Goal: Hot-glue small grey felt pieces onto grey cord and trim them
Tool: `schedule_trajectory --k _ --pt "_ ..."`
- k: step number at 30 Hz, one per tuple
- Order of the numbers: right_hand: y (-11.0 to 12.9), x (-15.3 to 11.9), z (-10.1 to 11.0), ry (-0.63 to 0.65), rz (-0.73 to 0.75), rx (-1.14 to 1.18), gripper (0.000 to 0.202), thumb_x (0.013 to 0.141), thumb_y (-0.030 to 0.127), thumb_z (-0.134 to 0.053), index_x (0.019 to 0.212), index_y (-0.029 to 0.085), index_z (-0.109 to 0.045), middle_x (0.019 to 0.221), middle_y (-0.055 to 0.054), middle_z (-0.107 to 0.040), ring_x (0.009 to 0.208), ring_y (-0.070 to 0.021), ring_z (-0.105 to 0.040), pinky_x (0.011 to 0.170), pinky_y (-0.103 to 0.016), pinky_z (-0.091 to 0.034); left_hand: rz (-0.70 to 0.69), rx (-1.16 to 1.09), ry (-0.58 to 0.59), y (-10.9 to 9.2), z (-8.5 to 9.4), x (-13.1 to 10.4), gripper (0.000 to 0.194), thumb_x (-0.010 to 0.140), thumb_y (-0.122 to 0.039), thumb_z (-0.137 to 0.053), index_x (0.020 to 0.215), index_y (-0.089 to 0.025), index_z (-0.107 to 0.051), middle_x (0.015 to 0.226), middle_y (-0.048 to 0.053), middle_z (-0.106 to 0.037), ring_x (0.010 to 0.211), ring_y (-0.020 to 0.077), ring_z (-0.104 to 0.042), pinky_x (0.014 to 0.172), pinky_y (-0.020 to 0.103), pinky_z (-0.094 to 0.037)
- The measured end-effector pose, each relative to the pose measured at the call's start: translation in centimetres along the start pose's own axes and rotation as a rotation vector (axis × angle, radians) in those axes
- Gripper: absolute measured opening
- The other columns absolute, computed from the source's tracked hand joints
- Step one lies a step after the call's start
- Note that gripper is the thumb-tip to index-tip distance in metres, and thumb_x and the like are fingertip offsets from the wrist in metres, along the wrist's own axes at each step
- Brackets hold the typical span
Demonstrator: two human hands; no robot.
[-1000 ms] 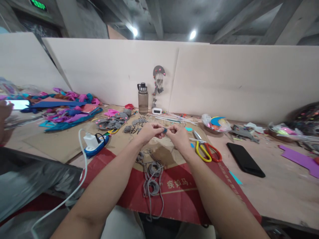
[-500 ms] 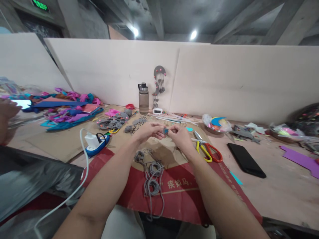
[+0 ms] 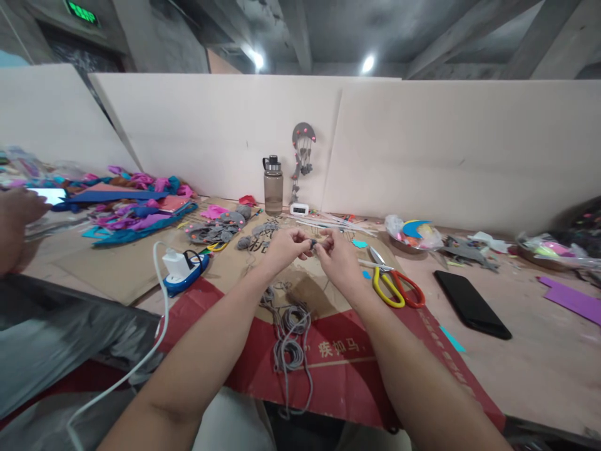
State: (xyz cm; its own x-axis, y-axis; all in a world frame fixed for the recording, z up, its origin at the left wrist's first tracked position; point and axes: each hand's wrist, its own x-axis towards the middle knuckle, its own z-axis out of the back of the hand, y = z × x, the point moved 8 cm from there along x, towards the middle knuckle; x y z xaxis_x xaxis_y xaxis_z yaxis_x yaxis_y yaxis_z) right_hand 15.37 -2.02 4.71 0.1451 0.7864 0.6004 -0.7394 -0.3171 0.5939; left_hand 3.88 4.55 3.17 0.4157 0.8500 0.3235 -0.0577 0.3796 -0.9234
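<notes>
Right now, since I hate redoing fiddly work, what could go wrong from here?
The small piece, pinched between the left hand and the right hand, might slip and drop. The cord lies in loose loops, one reaching the near edge of the cardboard, so it could snag or tangle. The scissors lie with handles spread close to the right hand, so an outward swing might knock them.
</notes>
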Motion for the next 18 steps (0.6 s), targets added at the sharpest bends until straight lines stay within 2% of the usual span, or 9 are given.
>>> schedule_trajectory --k 6,11,15,18 --pt "0.24 -0.32 -0.46 0.016 -0.036 0.134 0.028 0.078 0.026 -0.048 0.104 0.016 -0.051 0.066 0.002 -0.051 0.061 -0.0148 -0.05 0.059 -0.026 -0.037 -0.011 -0.091 -0.053 0.07 0.34 -0.01 0.008 0.07 -0.019 -0.063 0.069 -0.012 -0.059 0.06 0.004 -0.063 0.054 0.0119 -0.062 0.054 0.024 -0.053" --pt "-0.31 -0.26 0.12 -0.031 -0.116 0.135 0.022 0.079 0.031 -0.049 0.093 0.016 -0.057 0.064 0.001 -0.055 0.057 -0.0137 -0.049 0.055 -0.026 -0.036 -0.006 -0.119 -0.025 0.27 -0.06 -0.09 0.011 0.069 -0.021 -0.065 0.07 -0.012 -0.059 0.061 0.003 -0.063 0.056 0.0131 -0.063 0.053 0.023 -0.053" --pt "-0.4 -0.15 0.3 -0.037 -0.111 0.128 0.018 0.079 0.029 -0.05 0.084 0.017 -0.061 0.067 -0.001 -0.06 0.058 -0.0136 -0.051 0.057 -0.026 -0.037 0.001 -0.092 -0.002 0.13 -0.26 -0.17 0.009 0.07 -0.02 -0.063 0.07 -0.012 -0.059 0.06 0.003 -0.063 0.055 0.0126 -0.063 0.054 0.024 -0.053" --pt "-0.27 -0.2 0.51 -0.056 -0.087 0.092 0.018 0.079 0.028 -0.05 0.086 0.016 -0.062 0.066 -0.001 -0.059 0.057 -0.0135 -0.05 0.057 -0.026 -0.036 0.022 -0.079 0.009 -0.02 -0.32 -0.26 0.009 0.07 -0.02 -0.063 0.07 -0.012 -0.059 0.058 0.003 -0.063 0.053 0.0126 -0.063 0.053 0.024 -0.053"
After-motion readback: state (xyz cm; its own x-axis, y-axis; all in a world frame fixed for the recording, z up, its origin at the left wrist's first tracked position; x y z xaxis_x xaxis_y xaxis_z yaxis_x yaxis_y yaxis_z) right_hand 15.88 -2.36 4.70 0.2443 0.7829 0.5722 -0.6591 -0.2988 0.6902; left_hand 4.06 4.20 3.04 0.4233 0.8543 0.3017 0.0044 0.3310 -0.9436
